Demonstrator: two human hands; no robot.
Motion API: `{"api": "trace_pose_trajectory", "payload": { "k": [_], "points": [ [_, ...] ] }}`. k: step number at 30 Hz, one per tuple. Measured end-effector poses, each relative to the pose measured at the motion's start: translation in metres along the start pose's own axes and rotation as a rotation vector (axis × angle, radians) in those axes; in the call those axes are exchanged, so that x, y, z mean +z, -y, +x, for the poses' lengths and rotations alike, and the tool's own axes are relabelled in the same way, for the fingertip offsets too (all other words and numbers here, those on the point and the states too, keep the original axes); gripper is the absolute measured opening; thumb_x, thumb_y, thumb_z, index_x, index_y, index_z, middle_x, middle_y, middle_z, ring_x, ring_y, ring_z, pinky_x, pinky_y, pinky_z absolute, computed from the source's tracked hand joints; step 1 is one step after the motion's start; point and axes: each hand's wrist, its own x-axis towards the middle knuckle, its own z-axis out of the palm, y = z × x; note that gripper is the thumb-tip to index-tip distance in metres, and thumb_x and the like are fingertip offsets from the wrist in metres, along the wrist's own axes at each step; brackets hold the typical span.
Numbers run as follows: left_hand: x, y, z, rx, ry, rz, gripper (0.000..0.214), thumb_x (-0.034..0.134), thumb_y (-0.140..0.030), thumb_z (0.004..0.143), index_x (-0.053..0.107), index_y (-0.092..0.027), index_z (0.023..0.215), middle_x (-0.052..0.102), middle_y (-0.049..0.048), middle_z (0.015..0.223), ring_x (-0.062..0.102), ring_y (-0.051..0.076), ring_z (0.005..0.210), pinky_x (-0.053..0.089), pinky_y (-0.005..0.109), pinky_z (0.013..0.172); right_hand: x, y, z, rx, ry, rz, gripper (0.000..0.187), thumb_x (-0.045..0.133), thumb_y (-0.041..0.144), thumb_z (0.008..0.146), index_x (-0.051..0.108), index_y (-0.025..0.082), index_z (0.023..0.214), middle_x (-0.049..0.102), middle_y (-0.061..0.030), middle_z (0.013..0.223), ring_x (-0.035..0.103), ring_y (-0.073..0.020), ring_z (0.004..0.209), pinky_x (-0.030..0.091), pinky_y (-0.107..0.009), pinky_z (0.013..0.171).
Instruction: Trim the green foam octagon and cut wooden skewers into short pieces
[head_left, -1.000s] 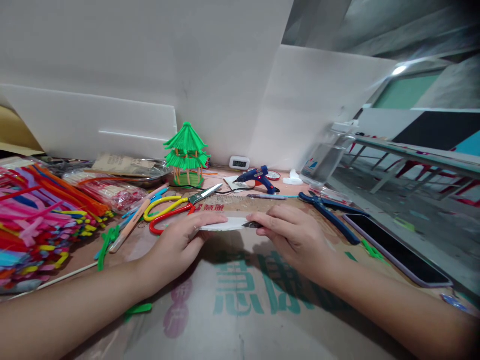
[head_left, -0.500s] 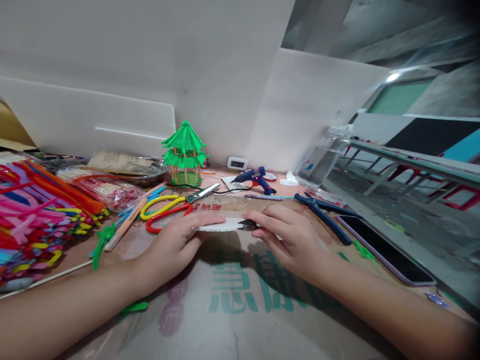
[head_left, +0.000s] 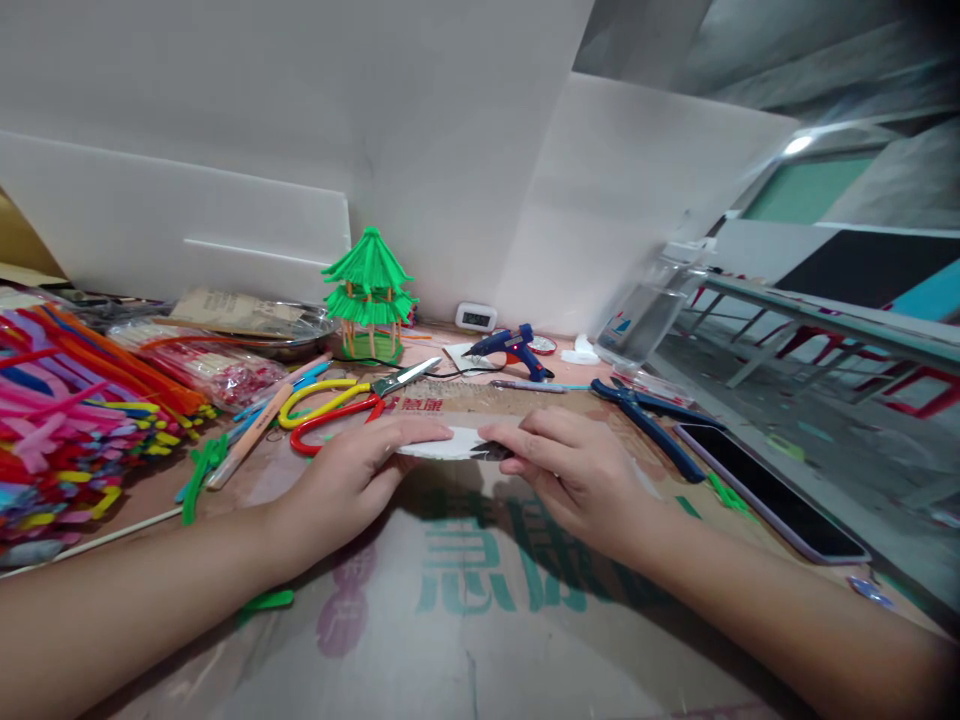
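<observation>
In the head view, my left hand [head_left: 354, 472] pinches a flat white piece [head_left: 441, 442] at its left end, raised over the printed cardboard [head_left: 375, 680], between my hands. My right hand [head_left: 589, 468] has its fingers closed on a dark pointed tool [head_left: 492, 451], perhaps a blade, whose tip meets or overlaps the piece's right end; I cannot tell whether it bites in. If I press too hard, that tip could skid towards my left fingertips, which lie in line with it. A loose left pinch could let the piece twist, and with seemingly nothing propping its middle, it might bend or snap. The scissors [head_left: 382, 384] lie just beyond my left hand, easily knocked if my knuckles drift forward.
</observation>
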Motion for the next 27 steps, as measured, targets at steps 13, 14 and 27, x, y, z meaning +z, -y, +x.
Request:
{"api": "trace_pose_trajectory", "payload": {
  "k": [13, 14, 27],
  "points": [
    [0.0005, -0.0002, -0.0001, -0.032, 0.026, -0.018, 0.039, 0.042, -0.005, 0.087, 0.061, -0.017, 0.119, 0.066, 0.0057, 0.121, 0.06, 0.017, 0.114, 0.047, 0.032, 0.101, 0.0001, -0.0016, -0.0001, 0.03, -0.047, 0.053, 0.027, 0.05, 0.019, 0.094, 0.064, 0.007, 0.114, 0.055, -0.0053, 0.076, 0.049, -0.0144, 0.068, 0.038, -0.027, 0.059],
    [0.0005, 0.0001, 0.0, -0.05, 0.027, -0.022, 0.04, 0.043, -0.005, 0.086, 0.061, -0.017, 0.119, 0.066, 0.0059, 0.122, 0.059, 0.017, 0.115, 0.046, 0.032, 0.102, -0.0008, -0.0014, 0.0003, 0.041, -0.051, 0.058, 0.028, 0.05, 0.02, 0.094, 0.063, 0.007, 0.114, 0.055, -0.0051, 0.076, 0.048, -0.0144, 0.067, 0.038, -0.027, 0.059],
    [0.0007, 0.0012, -0.0002, -0.038, 0.032, 0.021, 0.045, 0.044, -0.003, 0.081, 0.06, -0.019, 0.12, 0.066, 0.0053, 0.121, 0.06, 0.018, 0.113, 0.047, 0.035, 0.101, -0.0002, 0.002, 0.0006, 0.01, -0.001, -0.028, 0.027, 0.049, 0.021, 0.094, 0.064, 0.009, 0.113, 0.057, -0.0058, 0.075, 0.049, -0.0157, 0.067, 0.037, -0.028, 0.058]
  ]
}}
